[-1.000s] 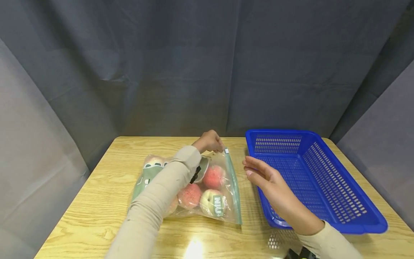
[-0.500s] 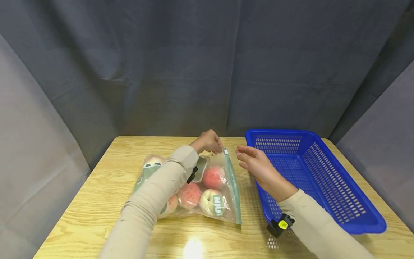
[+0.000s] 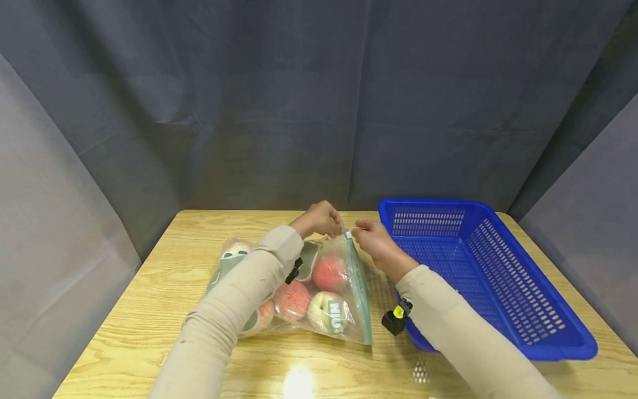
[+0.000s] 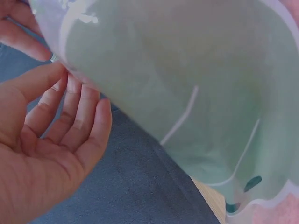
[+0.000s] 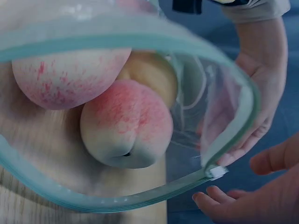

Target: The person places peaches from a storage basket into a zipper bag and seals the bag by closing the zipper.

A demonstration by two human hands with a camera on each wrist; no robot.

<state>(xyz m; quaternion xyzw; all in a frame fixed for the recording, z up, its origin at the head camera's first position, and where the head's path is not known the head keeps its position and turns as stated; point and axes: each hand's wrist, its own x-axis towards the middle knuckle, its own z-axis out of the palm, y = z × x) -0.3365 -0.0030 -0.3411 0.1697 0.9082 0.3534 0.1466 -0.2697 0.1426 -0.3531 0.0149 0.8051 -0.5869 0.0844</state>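
A clear slider zip bag (image 3: 366, 318) with a green seal strip and green print lies on the table, several peaches (image 3: 329, 274) inside it. In the right wrist view its mouth (image 5: 91, 205) gapes, and a white slider (image 5: 217, 172) sits at the far corner. My left hand (image 3: 323, 219) pinches the bag's far edge beside that corner, thumb against fingertips in the left wrist view. My right hand (image 3: 375, 241) is at the same corner, thumb (image 5: 268, 161) and fingers spread apart on either side of the slider, with a gap to it.
A blue perforated plastic basket (image 3: 580, 349) stands on the right of the wooden table (image 3: 134, 327), behind and beside my right forearm. A dark curtain (image 3: 279, 111) hangs along the table's back edge.
My right hand has moved left and away from above the basket's edge to the bag's slider corner. The left hand keeps its pinch on the bag, almost still.
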